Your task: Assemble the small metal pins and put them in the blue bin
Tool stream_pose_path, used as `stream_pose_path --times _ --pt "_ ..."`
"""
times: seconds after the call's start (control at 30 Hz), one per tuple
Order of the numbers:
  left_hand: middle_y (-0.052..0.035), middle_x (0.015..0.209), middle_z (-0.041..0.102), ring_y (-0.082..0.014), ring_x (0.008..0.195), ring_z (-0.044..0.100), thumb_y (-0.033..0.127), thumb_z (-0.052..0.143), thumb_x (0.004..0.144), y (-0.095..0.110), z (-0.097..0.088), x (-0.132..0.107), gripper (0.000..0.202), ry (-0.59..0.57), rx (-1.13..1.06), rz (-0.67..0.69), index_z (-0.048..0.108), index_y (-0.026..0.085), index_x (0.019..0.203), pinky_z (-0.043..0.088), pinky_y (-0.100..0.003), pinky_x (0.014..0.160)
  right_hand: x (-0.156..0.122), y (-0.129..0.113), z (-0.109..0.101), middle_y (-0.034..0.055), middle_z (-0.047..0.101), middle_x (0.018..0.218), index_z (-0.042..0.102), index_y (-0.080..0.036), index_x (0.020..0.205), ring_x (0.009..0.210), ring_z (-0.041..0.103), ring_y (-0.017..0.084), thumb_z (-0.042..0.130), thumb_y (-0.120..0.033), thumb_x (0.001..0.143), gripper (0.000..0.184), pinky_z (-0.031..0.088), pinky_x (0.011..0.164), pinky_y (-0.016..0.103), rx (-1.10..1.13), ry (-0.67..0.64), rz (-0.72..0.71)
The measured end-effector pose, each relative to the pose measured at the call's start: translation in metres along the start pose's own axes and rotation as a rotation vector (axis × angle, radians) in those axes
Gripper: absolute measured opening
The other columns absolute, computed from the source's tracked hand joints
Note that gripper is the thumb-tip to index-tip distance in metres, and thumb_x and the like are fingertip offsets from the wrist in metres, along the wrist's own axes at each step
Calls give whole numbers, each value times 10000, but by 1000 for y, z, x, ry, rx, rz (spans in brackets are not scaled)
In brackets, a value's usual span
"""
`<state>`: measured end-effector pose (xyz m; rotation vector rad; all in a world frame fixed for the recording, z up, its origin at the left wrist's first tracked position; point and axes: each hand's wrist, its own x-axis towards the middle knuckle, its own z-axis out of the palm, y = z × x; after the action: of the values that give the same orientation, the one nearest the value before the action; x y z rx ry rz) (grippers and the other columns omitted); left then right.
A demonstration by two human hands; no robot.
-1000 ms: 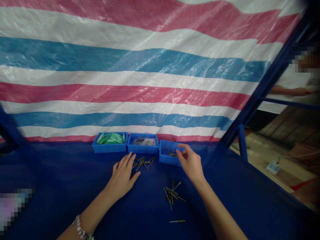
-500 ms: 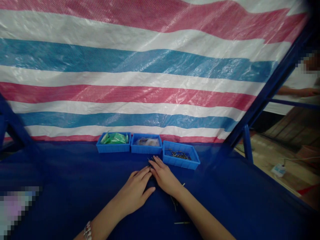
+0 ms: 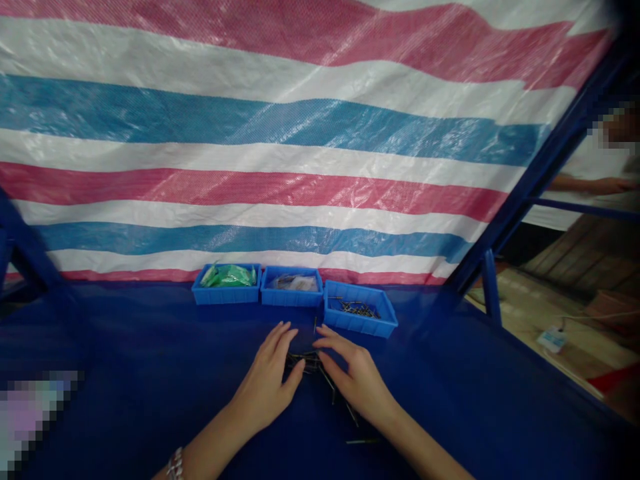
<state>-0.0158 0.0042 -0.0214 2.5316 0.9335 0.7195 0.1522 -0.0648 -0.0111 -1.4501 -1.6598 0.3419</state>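
On the dark blue tabletop lies a small pile of thin dark metal rods, too small to tell their exact kind. My left hand rests at the pile's left side, fingers apart and thumb at the rods. Curved along the other side is my right hand, also with fingers apart, its fingertips by the rods. Both hands partly hide the pile. Several rods trail from it toward my right wrist. One single rod lies beyond the fingertips, and another rod lies closer to me.
Three blue bins stand along the back: one bin with green plastic packets, a middle bin with clear bags, and a right bin with loose rods. Behind hangs a striped tarp. A person is beyond the blue frame at right.
My hands were together over the rods, fingertips touching; they have moved apart and slightly toward me. The pile between them now shows.
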Motion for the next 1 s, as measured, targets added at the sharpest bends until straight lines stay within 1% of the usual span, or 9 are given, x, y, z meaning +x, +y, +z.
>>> stream_pose_path --times 0.13,0.2,0.27,0.37,0.5,0.6,0.73,0.83,1.0 --pt "-134 1330 312 -219 1244 272 333 374 848 3 0 1 474 -80 -36 -39 322 121 1269 276 -438 1024 -30 21 -17 118 499 1227 594 -185 1006 1150 436 256 457 -314 813 269 373 937 438 -98 173 223" --pt "-130 1318 333 -212 1231 298 317 380 844 5 0 1 477 -105 -65 -42 316 120 1274 282 -423 1024 -37 24 -14 139 487 1234 579 -165 1039 1151 432 270 467 -335 804 311 381 929 451 -128 175 282" --pt "-126 1293 368 -205 1211 330 288 389 836 7 1 1 457 -102 -94 -40 334 122 1258 291 -406 1021 -35 18 -1 140 468 1252 556 -141 1082 1163 421 254 443 -320 818 339 368 951 431 -111 140 260" --pt "-109 1208 453 -188 1137 415 225 396 819 7 2 1 384 -39 -148 -12 389 137 1193 342 -376 986 -20 0 27 134 484 1239 543 -123 1105 1161 429 227 418 -245 824 331 344 980 399 -54 84 153" --pt "-72 1094 515 -151 1041 477 105 369 784 0 1 2 323 55 -216 18 429 155 1098 386 -327 933 -1 -20 54 126 525 1195 533 -113 1113 1126 469 197 370 -159 825 334 363 972 368 47 87 74" --pt "-61 1042 527 -142 994 494 71 359 769 -6 0 4 312 82 -250 -5 443 158 1056 405 -315 900 6 -22 53 92 572 1131 562 -154 1056 1073 511 183 367 -126 813 313 397 942 353 100 122 30" --pt "-60 981 532 -143 936 510 62 369 756 -9 1 5 282 73 -285 -47 459 152 1008 426 -308 852 11 -10 37 81 588 1092 577 -181 1005 1048 525 193 376 -132 805 287 412 918 369 38 180 24" --pt "-56 964 530 -144 917 507 68 367 763 -6 0 5 254 56 -283 -54 467 158 978 421 -306 837 14 5 31 115 524 1186 542 -158 1092 1119 466 220 390 -165 814 316 379 945 405 -99 135 7" --pt "-61 996 498 -175 958 454 121 388 785 10 -9 0 227 10 -146 -11 461 168 995 367 -357 859 15 21 37 146 448 1268 533 -145 1131 1192 380 266 453 -209 807 340 347 952 461 -242 48 11"
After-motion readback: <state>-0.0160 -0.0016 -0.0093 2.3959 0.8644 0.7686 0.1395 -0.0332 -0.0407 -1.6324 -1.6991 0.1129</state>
